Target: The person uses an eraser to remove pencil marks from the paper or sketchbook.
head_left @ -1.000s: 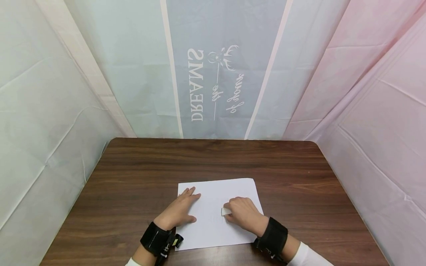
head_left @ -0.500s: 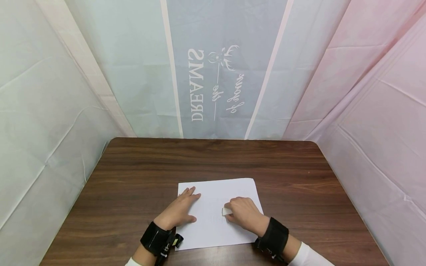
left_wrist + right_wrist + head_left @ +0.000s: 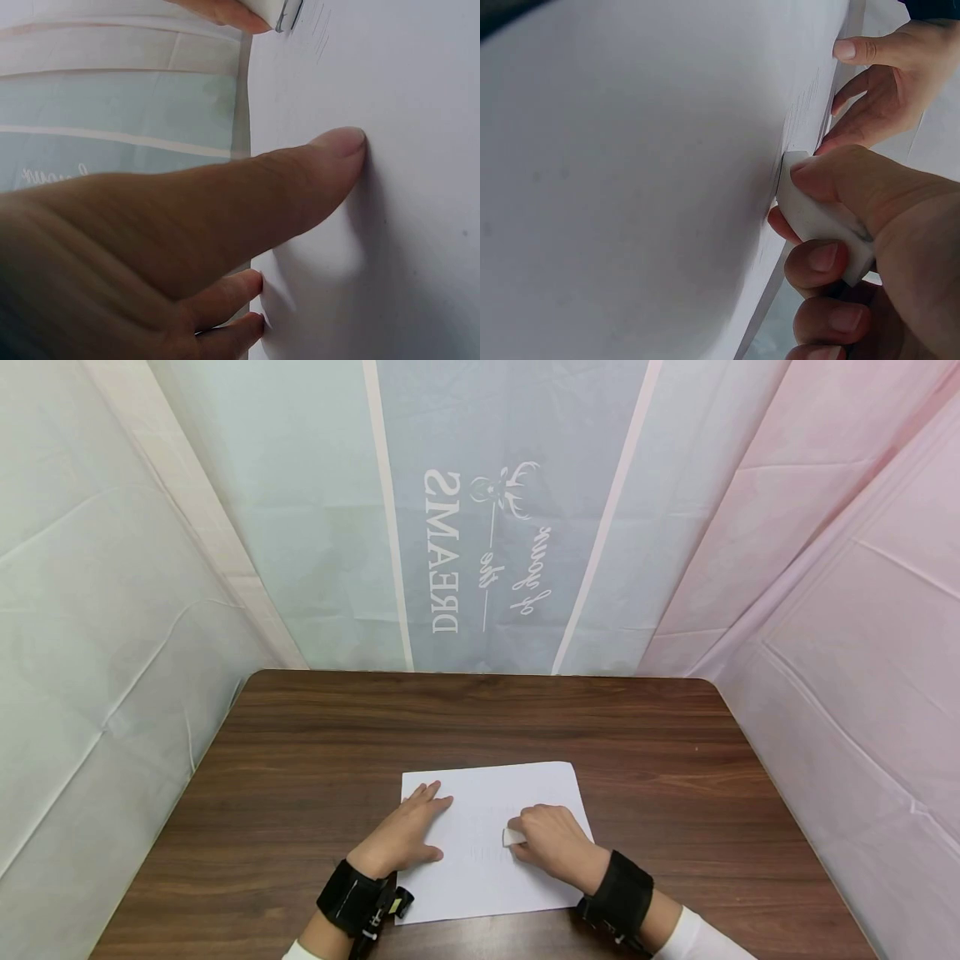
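A white sheet of paper (image 3: 480, 893) lies on the table. My left hand (image 3: 402, 835) rests on its left side, fingers spread and thumb out; the left wrist view has the thumb (image 3: 330, 161) close up, its tip on the sheet. On the right half, my right hand (image 3: 555, 843) grips a white eraser (image 3: 814, 217) between thumb and fingers. One end of the eraser is right at the paper, and a dark smudge shows along its edge in the left wrist view. Several faint pencil lines (image 3: 483, 852) run between the two hands.
The brown wood-grain table (image 3: 465, 718) stretches around the sheet. Pale printed curtains (image 3: 502, 568) hang behind it and on both sides. Each wrist wears a black strap with a camera, the left one (image 3: 352, 897) near the paper's lower left corner.
My right hand and the eraser have shifted slightly to the right across the paper. The left hand and the sheet have stayed in place.
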The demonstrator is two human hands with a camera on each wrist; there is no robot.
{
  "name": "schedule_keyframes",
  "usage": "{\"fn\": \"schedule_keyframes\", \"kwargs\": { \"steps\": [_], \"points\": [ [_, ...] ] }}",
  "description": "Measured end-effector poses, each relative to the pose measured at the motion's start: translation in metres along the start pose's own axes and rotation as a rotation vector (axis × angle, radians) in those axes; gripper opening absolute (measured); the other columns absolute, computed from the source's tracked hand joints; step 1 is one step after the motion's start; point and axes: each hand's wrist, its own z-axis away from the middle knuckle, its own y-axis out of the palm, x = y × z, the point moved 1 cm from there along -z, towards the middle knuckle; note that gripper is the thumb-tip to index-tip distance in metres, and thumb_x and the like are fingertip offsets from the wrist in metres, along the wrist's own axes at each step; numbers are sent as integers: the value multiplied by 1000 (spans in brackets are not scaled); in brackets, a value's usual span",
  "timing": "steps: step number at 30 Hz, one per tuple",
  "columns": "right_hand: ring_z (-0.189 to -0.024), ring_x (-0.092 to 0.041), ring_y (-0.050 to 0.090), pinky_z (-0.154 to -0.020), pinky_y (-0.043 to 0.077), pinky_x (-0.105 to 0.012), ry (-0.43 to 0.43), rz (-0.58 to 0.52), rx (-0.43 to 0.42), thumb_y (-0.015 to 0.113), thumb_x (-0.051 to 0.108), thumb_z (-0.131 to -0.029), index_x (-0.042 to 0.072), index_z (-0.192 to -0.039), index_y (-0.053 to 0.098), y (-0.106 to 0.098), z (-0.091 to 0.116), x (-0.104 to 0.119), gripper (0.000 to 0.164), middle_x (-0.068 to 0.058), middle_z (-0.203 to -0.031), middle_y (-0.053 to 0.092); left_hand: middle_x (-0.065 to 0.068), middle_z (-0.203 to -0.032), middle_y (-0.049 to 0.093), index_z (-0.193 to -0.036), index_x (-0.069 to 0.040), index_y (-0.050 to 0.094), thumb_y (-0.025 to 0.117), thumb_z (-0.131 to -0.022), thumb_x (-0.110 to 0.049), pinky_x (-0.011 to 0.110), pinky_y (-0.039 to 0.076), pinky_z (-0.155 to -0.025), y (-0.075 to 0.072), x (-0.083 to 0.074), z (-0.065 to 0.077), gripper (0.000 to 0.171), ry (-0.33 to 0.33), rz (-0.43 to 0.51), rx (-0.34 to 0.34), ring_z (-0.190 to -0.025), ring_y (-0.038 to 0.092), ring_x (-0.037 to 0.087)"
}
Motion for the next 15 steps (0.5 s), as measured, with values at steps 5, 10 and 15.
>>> {"fn": "schedule_keyframes", "kwargs": {
  "steps": [5, 10, 15],
  "points": [
    [-53, -2, 36, -46, 29, -19, 6, 4, 2, 83, 26, -79, 17, -79, 75, 1, 1, -1, 12, 7, -60, 58, 24, -162, 35, -143, -2, 56, 88, -75, -12, 60, 28, -123, 0, 0, 1, 76, 1, 7, 5, -153, 28, 44],
    [-54, -3, 36, -46, 29, -19, 18, 2, 12, 82, 25, -79, 17, -81, 76, 1, 1, -1, 11, 7, -61, 58, 23, -162, 34, -143, -3, 55, 88, -75, -12, 59, 27, -123, -1, 0, 1, 76, -4, 12, 7, -153, 28, 43],
    [-54, -3, 38, -46, 30, -19, 28, -3, 27, 83, 26, -80, 16, -82, 76, 1, 1, -2, 12, 7, -62, 59, 23, -162, 35, -143, -2, 56, 88, -75, -12, 60, 28, -122, -1, -1, 1, 76, -1, 10, 2, -153, 28, 44]
  ]
}}
